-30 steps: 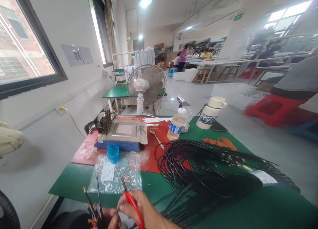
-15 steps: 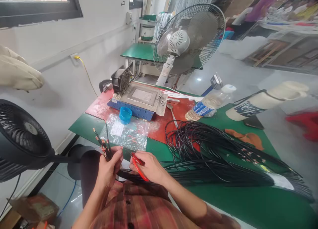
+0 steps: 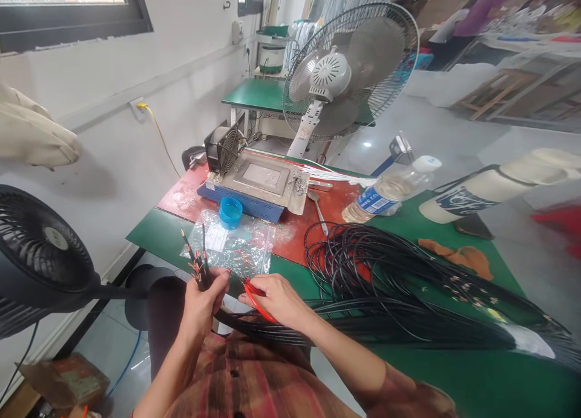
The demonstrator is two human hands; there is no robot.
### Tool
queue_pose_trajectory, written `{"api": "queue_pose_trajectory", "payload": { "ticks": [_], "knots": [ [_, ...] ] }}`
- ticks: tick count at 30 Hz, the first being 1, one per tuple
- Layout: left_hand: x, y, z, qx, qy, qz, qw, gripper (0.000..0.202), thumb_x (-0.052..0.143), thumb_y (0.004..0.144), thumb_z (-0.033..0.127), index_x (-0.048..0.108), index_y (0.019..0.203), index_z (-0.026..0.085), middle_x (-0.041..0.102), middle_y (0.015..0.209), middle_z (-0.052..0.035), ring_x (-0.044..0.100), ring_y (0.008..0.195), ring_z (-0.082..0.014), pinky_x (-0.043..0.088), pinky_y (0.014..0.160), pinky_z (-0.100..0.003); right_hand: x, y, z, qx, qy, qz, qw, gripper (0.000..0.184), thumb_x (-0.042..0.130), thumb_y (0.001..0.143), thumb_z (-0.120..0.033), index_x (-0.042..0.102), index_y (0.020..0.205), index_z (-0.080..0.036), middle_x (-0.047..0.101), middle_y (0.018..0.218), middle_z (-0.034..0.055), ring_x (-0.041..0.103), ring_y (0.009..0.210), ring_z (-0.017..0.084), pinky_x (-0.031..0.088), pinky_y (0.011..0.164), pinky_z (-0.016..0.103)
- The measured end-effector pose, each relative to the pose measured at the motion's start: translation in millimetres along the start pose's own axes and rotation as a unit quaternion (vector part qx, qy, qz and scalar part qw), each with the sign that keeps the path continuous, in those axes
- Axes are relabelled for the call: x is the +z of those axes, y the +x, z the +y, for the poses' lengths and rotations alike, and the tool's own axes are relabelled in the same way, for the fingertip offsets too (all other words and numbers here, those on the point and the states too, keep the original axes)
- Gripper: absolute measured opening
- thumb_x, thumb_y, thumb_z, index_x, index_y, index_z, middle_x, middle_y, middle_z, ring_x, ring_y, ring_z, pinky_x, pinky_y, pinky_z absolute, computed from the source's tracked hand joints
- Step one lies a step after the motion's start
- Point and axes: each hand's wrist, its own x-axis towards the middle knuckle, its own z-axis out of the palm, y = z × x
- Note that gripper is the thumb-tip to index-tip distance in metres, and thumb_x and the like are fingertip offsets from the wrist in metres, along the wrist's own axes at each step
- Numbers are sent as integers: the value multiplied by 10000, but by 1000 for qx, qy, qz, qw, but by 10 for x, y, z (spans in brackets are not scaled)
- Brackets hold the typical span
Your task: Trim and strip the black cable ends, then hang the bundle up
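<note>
Wrapped in my left hand is a bunch of black cables, their stripped ends with small coloured wires pointing up. My right hand is closed on red-handled pliers, whose dark jaws point left toward my left thumb and fingertips. A tiny red wire end shows at that fingertip; whether the jaws touch it is too small to tell. From my left hand the cables run right, under my right forearm, into a large black cable bundle on the green table.
Beyond my hands lie a clear plastic bag, a blue cup and a blue heating unit with a small fan. A spoon, a water bottle and a white flask stand or lie farther right. Fans flank the table.
The view has shifted slightly, so most things sit a little farther right. Both hands keep their holds, the plier tips still close to my left fingertips.
</note>
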Motion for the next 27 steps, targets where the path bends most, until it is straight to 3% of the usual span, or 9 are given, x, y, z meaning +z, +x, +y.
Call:
{"api": "queue_pose_trajectory", "payload": {
  "ticks": [12,16,19,22,27],
  "knots": [
    [-45,95,-106,5,40,-16,999,288,697,691,369,598,787,116,500,540,33,278,400,-26,174,344,-167,109,82,191,-21,-14,25,999,473,517,816,-412,322,484,-136,290,471,-46,230,472,47,157,480,218],
    [-104,82,-136,23,30,-32,999,279,677,719,360,605,848,124,493,558,38,285,411,-32,196,349,-171,96,105,197,36,95,7,995,461,545,787,-458,406,485,-139,362,454,-37,301,449,48,194,447,197],
    [-151,54,-137,31,8,-50,998,282,677,727,333,608,908,128,428,518,63,301,420,-36,194,363,-169,86,142,133,103,259,-11,960,449,581,740,-539,521,552,-136,425,441,-32,368,405,57,245,400,179],
    [-179,16,-118,23,-7,-54,998,281,699,710,310,612,899,121,456,521,52,326,429,-38,189,369,-169,112,203,14,127,387,-5,913,464,617,689,-579,540,581,-134,418,427,-48,356,353,43,234,349,165],
    [-183,-44,-101,39,1,-59,997,230,692,720,303,636,843,117,552,551,15,333,404,-25,194,377,-177,205,296,-157,131,473,-24,871,477,649,649,-592,535,591,-132,441,434,-51,363,331,37,198,307,154]
  ]
}}
